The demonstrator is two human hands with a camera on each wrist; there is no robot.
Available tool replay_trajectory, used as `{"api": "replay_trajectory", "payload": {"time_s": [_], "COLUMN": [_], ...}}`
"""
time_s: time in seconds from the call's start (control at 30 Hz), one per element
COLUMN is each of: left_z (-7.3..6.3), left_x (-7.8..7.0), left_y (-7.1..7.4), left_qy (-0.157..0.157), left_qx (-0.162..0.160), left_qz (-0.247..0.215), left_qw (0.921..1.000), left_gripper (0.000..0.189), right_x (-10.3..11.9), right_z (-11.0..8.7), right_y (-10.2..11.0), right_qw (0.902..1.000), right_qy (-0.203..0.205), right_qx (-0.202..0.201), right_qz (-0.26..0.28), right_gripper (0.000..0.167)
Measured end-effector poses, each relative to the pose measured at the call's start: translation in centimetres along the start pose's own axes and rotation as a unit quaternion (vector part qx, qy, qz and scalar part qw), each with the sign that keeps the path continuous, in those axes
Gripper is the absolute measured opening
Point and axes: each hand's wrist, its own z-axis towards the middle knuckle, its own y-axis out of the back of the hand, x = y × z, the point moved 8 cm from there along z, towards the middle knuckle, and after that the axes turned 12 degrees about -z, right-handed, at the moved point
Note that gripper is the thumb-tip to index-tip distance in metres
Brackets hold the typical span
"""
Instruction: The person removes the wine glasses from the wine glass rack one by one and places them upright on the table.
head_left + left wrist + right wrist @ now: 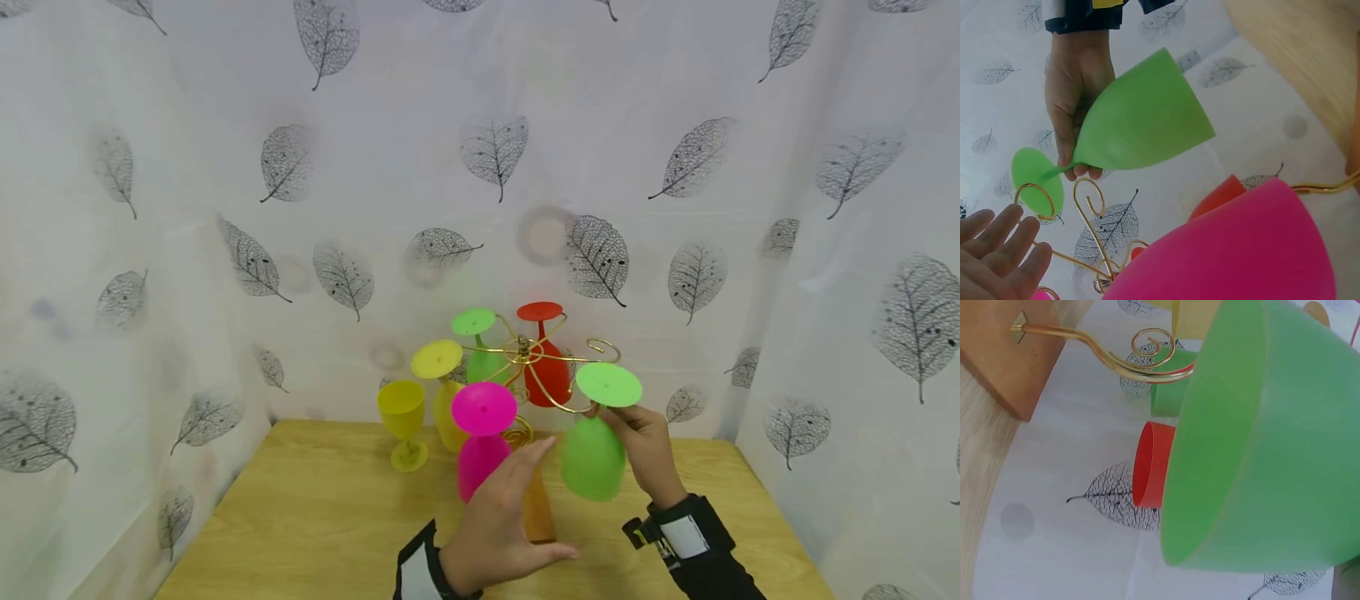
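My right hand pinches the stem of a green plastic goblet, which hangs upside down at one arm of a gold wire stemware rack. In the left wrist view, those fingers curl round the stem just above the bowl, and the foot overlaps a curled hook. My left hand is in front of the rack with fingers and thumb spread, holding nothing. Beside it hangs an inverted magenta goblet. The right wrist view is largely filled by the green bowl.
Inverted yellow, green and red goblets hang farther round the rack. A yellow goblet stands upright on the wooden table, left of the rack. The wooden base is partly behind my left hand. A leaf-patterned curtain encloses the table.
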Motion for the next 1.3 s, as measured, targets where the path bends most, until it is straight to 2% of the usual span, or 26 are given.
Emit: {"api": "replay_trajectory", "payload": {"time_s": [0.1,0.23,0.33,0.43,0.53,0.63,0.77,0.87,0.9,0.97,1.03,1.1,1.17,1.3], "left_z": [-0.4,-0.6,-0.7,-0.7,-0.7,-0.7,-0.8,-0.9,-0.9,-0.9,-1.0,-1.1,-1.0,-0.8], "left_x": [0.7,1.1,1.2,1.0,0.5,0.2,0.5,0.5,0.4,0.2,-0.1,-0.2,-0.2,-0.1], "left_y": [-0.3,-0.4,-0.6,-0.9,-1.1,-1.3,-1.8,-2.2,-2.3,-2.6,-2.8,-3.0,-3.2,-3.6], "left_qy": [0.028,0.038,0.046,0.039,0.003,-0.028,-0.008,-0.002,-0.010,-0.037,-0.068,-0.088,-0.096,-0.103], "left_qx": [0.009,0.010,0.019,0.028,0.031,0.036,0.061,0.087,0.096,0.111,0.120,0.124,0.127,0.132], "left_qz": [-0.017,-0.014,-0.028,-0.038,-0.034,-0.027,-0.059,-0.097,-0.104,-0.104,-0.094,-0.079,-0.074,-0.069], "left_qw": [0.9994,0.9991,0.9984,0.9981,0.9989,0.9986,0.9964,0.9914,0.9899,0.9876,0.9859,0.9853,0.9845,0.9835], "left_gripper": [0.104,0.104,0.102,0.100,0.098,0.097,0.096,0.102,0.105,0.114,0.121,0.123,0.121,0.109], "right_x": [0.4,0.8,0.7,-0.1,-1.3,-2.3,-3.0,-3.1,-3.0,-2.9,-2.7,-2.7,-2.5,-1.8], "right_z": [-1.1,-2.3,-2.9,-3.7,-4.5,-5.2,-5.9,-6.5,-6.7,-7.2,-7.5,-7.8,-7.9,-8.1], "right_y": [1.2,2.1,2.3,1.9,1.2,0.2,-1.2,-2.3,-2.6,-3.1,-3.5,-3.7,-4.0,-5.0], "right_qw": [0.9999,0.9996,0.9998,0.9986,0.9891,0.9724,0.9438,0.9129,0.9006,0.8775,0.8601,0.8504,0.8468,0.8357], "right_qy": [0.015,0.027,0.017,-0.033,-0.117,-0.192,-0.266,-0.307,-0.318,-0.339,-0.355,-0.368,-0.371,-0.354], "right_qx": [-0.001,-0.002,-0.002,0.002,0.012,0.028,0.062,0.101,0.116,0.144,0.162,0.169,0.180,0.216], "right_qz": [-0.001,0.001,0.012,0.042,0.089,0.129,0.186,0.250,0.272,0.308,0.328,0.336,0.336,0.360], "right_gripper": [0.021,0.019,0.019,0.021,0.020,0.016,0.015,0.019,0.021,0.023,0.024,0.023,0.022,0.022]}}
